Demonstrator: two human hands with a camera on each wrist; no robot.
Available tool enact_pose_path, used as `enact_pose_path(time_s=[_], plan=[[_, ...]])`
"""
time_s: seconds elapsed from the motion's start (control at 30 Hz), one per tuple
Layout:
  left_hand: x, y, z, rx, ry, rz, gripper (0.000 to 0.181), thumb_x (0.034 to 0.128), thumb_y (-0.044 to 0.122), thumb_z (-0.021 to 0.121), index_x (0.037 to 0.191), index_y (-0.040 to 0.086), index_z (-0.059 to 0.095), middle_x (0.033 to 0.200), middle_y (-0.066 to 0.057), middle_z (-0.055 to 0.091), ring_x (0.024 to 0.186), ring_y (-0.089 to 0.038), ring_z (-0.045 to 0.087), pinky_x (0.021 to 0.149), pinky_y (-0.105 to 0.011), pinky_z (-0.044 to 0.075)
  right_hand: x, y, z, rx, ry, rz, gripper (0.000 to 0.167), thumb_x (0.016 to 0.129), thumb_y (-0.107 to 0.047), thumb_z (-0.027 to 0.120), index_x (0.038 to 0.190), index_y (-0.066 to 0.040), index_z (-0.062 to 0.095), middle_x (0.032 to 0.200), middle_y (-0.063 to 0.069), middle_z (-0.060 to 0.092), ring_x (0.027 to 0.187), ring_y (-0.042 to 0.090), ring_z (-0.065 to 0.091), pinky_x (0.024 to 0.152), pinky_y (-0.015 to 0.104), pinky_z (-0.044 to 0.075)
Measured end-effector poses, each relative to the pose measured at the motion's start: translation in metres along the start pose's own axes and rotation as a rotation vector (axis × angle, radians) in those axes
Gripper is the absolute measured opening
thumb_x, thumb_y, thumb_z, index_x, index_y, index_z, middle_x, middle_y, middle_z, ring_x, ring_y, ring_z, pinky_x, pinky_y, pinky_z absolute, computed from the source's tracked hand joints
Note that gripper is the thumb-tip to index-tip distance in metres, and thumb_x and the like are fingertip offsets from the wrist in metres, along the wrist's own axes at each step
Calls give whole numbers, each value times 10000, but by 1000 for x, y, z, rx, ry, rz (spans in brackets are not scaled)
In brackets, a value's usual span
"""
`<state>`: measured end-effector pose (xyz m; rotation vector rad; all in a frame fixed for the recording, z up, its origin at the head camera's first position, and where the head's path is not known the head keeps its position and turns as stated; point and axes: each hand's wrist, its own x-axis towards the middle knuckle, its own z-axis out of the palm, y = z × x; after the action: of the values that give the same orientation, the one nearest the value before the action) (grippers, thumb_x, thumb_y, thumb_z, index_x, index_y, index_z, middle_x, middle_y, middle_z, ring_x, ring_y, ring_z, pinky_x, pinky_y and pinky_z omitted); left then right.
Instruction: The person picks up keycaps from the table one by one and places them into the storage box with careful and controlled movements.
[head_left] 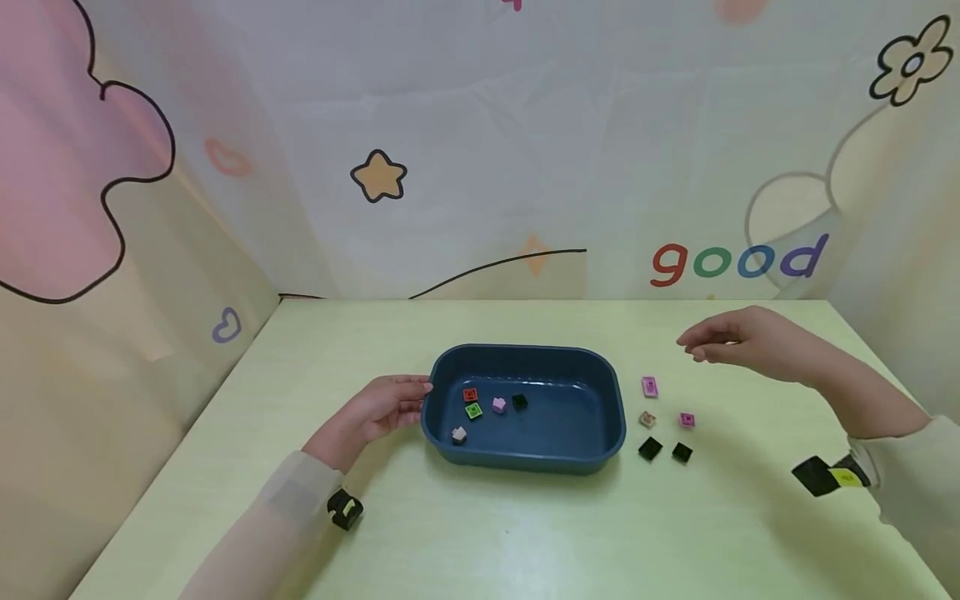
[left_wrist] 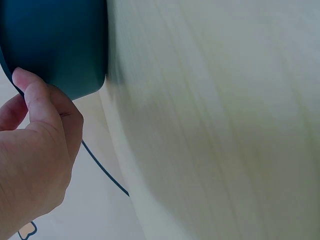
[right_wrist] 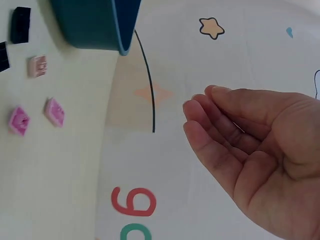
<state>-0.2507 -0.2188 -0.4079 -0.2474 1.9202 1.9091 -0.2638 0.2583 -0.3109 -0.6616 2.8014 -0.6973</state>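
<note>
A dark blue plastic bin stands mid-table, with a red, a lime green, a pink, a black and a whitish small building brick inside. My left hand pinches its left rim between thumb and fingers; the left wrist view shows this hand close up at the rim. Right of the bin, my right hand hovers over the table, fingers loosely bent and holding nothing. Below it lie a pink brick, a magenta brick, a beige brick and two black bricks, apart from one another.
The pale wooden table ends at a hanging cloth printed with a star, flowers and the word "good". Cloth also hangs along both sides. A black strap device sits on the left wrist, another on the right.
</note>
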Motion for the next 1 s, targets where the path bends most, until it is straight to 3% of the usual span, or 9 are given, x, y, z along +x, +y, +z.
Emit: enact_pose_path(time_s=[0.23, 0.4, 0.5, 0.7, 1.0], plan=[[-1, 2, -1, -9, 1, 3, 430, 1063, 89, 514, 1444, -106, 469, 766, 66, 718, 653, -35, 676, 642, -141, 596, -14, 18, 15, 39, 28, 12, 283, 995, -140, 661, 1236, 2, 704, 1145, 131, 760, 895, -48, 662, 776, 142, 561], [-1, 1, -1, -12, -6, 2, 441, 1060, 86, 516, 1452, -109, 459, 773, 62, 723, 655, -33, 679, 644, -141, 596, -20, 30, 31, 51, -3, 18, 330, 978, -129, 679, 1256, 49, 673, 1133, 157, 751, 868, -99, 608, 747, 160, 563], [0, 1, 0, -12, -3, -4, 444, 1060, 92, 522, 1454, -103, 462, 777, 57, 724, 653, -34, 680, 645, -143, 596, -21, 36, 41, 40, -19, 9, 371, 955, -121, 703, 1269, 72, 656, 1161, 186, 738, 904, -23, 652, 746, 155, 566], [0, 1, 0, -12, 2, -11, 449, 1060, 97, 529, 1459, -98, 463, 782, 52, 724, 650, -35, 678, 645, -141, 595, -21, 46, 61, 6, -33, -5, 414, 916, -102, 736, 1266, 99, 643, 1236, 261, 692, 1047, 323, 694, 755, 152, 561], [-1, 1, 0, -19, 5, -11, 440, 1061, 94, 523, 1452, -100, 464, 779, 59, 720, 649, -31, 678, 647, -143, 597, -14, 57, 66, -12, -72, -2, 449, 896, -118, 761, 1255, 122, 638, 1180, 248, 712, 1000, 303, 695, 730, 193, 554]])
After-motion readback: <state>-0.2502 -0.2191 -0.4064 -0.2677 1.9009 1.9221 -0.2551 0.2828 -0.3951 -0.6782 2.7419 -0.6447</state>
